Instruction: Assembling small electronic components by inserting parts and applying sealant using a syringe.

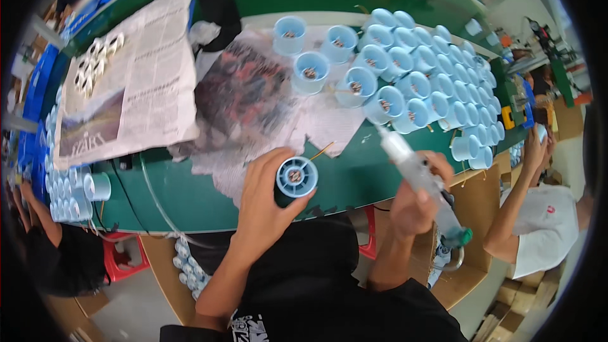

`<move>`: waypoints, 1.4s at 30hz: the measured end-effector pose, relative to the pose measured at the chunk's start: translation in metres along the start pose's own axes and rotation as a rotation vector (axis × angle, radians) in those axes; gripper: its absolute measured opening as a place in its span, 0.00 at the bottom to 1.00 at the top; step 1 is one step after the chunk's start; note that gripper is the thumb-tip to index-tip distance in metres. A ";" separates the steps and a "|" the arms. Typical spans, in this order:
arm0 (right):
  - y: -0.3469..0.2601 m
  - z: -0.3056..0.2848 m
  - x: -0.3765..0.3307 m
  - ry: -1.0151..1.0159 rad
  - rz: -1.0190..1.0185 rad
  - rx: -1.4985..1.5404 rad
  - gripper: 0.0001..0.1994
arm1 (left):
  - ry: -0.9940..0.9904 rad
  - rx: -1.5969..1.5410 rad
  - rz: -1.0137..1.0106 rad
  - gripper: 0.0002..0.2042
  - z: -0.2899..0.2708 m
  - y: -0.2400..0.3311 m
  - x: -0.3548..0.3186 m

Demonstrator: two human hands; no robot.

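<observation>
My left hand (258, 193) is wrapped round a light blue plastic cup (304, 190), its open end facing up. Inside the cup sit a ribbed ring and a small metallic cluster in the middle, and a thin yellow wire (323, 151) sticks out at its upper right. In my right hand (408, 206) is a clear dispensing syringe (397, 147) with a whitish front part and a green fitting at the rear. Its tip points up and left, near the standing cups and apart from the held cup. The syringe is slightly blurred.
Many similar blue cups (415, 83) stand in rows on the green table (335, 196), right of stained paper (253, 98). Newspaper (155, 66) with white parts lies left, and more cups (69, 193) sit beyond. A thin tube (152, 193) crosses the table. Co-workers sit on both sides.
</observation>
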State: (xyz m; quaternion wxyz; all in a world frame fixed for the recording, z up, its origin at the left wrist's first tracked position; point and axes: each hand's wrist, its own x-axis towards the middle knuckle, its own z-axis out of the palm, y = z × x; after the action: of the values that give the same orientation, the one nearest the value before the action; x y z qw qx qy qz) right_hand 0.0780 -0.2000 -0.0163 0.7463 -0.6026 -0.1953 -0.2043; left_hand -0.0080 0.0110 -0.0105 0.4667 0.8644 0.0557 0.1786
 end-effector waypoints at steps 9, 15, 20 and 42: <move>-0.031 0.038 0.006 -0.419 0.251 0.027 0.22 | -0.070 0.000 -0.011 0.30 -0.004 -0.010 0.001; -0.031 0.044 0.008 -0.430 0.376 -0.020 0.23 | -0.024 -0.031 -0.002 0.30 -0.002 -0.010 -0.002; -0.033 0.044 0.007 -0.419 0.421 -0.023 0.24 | -0.023 -0.032 0.006 0.30 -0.001 -0.010 -0.002; -0.031 0.042 0.012 -0.463 0.374 -0.164 0.24 | -0.029 -0.043 0.005 0.30 -0.002 -0.011 -0.001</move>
State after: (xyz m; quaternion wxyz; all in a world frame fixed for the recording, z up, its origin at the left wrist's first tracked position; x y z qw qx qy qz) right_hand 0.0699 -0.1653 0.0238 0.6554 -0.7170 -0.2287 0.0642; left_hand -0.0092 0.0187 -0.0184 0.4854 0.8569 0.0428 0.1685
